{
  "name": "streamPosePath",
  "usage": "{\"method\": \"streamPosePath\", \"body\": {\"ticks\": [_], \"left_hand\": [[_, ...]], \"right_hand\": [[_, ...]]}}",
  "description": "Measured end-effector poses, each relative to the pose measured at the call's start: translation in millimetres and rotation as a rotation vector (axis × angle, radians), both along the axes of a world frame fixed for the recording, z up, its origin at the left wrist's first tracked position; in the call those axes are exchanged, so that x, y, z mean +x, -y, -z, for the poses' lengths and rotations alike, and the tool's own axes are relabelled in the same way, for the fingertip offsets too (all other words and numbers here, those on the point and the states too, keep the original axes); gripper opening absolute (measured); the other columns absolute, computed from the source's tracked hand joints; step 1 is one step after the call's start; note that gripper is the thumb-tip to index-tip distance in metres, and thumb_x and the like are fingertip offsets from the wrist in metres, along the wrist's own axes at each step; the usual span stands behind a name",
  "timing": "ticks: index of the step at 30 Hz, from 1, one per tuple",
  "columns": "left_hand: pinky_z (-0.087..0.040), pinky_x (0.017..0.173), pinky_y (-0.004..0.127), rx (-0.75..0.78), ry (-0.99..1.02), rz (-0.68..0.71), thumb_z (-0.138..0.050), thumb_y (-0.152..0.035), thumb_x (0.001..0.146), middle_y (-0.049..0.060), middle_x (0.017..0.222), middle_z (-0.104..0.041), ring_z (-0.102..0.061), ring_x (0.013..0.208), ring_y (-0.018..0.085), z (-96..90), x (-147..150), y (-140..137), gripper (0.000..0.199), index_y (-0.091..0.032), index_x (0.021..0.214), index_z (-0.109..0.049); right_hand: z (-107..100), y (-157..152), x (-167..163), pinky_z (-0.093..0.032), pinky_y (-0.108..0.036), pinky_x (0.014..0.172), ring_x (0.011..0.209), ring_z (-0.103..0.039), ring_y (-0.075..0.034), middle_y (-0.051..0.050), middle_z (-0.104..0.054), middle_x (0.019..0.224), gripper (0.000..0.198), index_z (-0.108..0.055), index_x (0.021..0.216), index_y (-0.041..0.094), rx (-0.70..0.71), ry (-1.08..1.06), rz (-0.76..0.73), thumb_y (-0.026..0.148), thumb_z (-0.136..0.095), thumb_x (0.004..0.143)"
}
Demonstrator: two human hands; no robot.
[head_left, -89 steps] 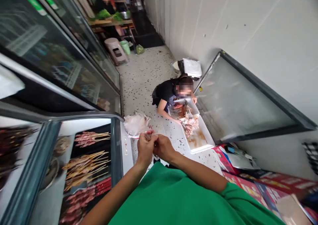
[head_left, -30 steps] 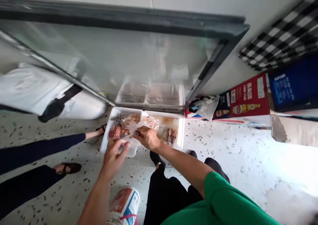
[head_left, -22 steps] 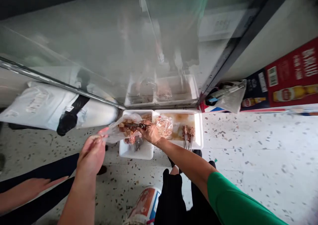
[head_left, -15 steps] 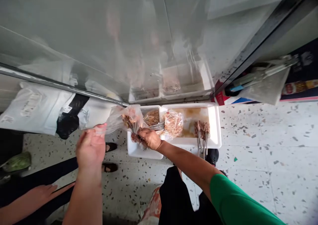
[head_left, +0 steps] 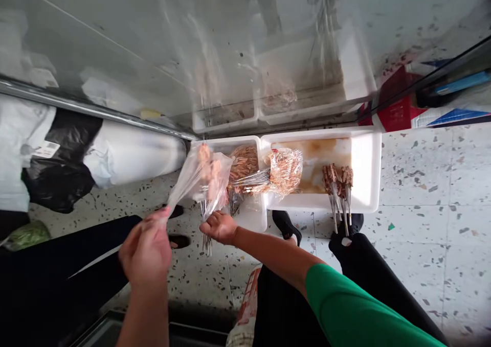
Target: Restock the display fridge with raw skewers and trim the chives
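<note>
Pinching a translucent plastic bag (head_left: 185, 176) tightly in the left hand (head_left: 149, 250); grasping partly bagged meat skewers (head_left: 204, 209) by their sticks in the right hand (head_left: 220, 228), at the left white tray (head_left: 255, 217).

This looks like a food shop or eatery: meat skewers (head_left: 338, 177) sit bundled in white trays (head_left: 365, 176) mid-frame, on a speckled tile floor (head_left: 408, 265), below a glass pane (head_left: 134, 25) across the top.
</note>
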State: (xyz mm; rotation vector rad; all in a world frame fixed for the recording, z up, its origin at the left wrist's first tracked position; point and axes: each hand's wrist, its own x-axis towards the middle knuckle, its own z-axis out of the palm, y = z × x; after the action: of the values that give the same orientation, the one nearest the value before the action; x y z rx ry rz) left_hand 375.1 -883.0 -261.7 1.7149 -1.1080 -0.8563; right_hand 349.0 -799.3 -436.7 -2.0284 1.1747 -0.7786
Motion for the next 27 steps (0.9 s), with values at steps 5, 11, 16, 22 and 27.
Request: {"method": "streamPosePath", "body": {"ticks": [5,11,16,22,27], "left_hand": [[-0.039,0.103,0.045,0.209,0.258,0.112,-0.061,-0.026,0.076,0.000,0.090,-0.067,-0.059,0.096,0.025,-49.6,5.4,-45.7,0.008,-0.026,0.073,-0.068],[-0.042,0.091,0.035,0.501,0.223,0.450,-0.056,-0.036,0.082,0.006,0.100,-0.064,-0.057,0.102,0.024,17.4,33.4,-70.0,0.017,-0.021,0.082,-0.064],[-0.045,0.080,0.033,0.831,0.331,0.773,-0.051,-0.044,0.083,0.009,0.105,-0.063,-0.059,0.093,0.023,87.9,38.8,-94.9,0.028,-0.018,0.084,-0.064],[-0.040,0.095,0.035,0.746,0.237,0.989,-0.051,-0.037,0.085,0.010,0.113,-0.060,-0.054,0.107,0.023,79.8,1.9,-136.4,0.021,-0.020,0.087,-0.063],[-0.046,0.076,0.029,0.857,0.158,0.674,-0.049,-0.041,0.086,0.008,0.120,-0.057,-0.057,0.087,0.019,66.7,5.3,-129.4,0.033,-0.020,0.109,-0.058]], "right_hand": [[-33.2,-50.2,-5.6,-0.039,-0.027,0.064,0.069,-0.049,-0.015,-0.001,-0.053,0.069,0.015,-0.055,0.077,0.019,0.013,0.094,0.035,0.019,-0.045,0.088],[-12.7,-99.5,-12.6,-0.039,-0.027,0.057,0.063,-0.052,-0.015,-0.001,-0.057,0.068,0.007,-0.056,0.081,0.018,0.188,-0.060,-0.060,0.019,-0.050,0.084],[32.4,-114.8,-14.8,-0.043,-0.028,0.059,0.067,-0.058,-0.018,-0.004,-0.063,0.073,0.011,-0.059,0.092,0.016,0.296,-0.113,-0.121,0.018,-0.051,0.084],[38.3,-135.2,-52.6,-0.046,-0.030,0.064,0.075,-0.061,-0.020,-0.010,-0.065,0.083,0.022,-0.059,0.092,0.011,0.350,-0.024,-0.134,0.028,-0.058,0.078],[21.7,-125.5,-88.8,-0.041,-0.027,0.055,0.069,-0.058,-0.017,-0.006,-0.064,0.082,0.029,-0.053,0.098,0.016,0.313,-0.051,-0.266,0.031,-0.060,0.074]]}}
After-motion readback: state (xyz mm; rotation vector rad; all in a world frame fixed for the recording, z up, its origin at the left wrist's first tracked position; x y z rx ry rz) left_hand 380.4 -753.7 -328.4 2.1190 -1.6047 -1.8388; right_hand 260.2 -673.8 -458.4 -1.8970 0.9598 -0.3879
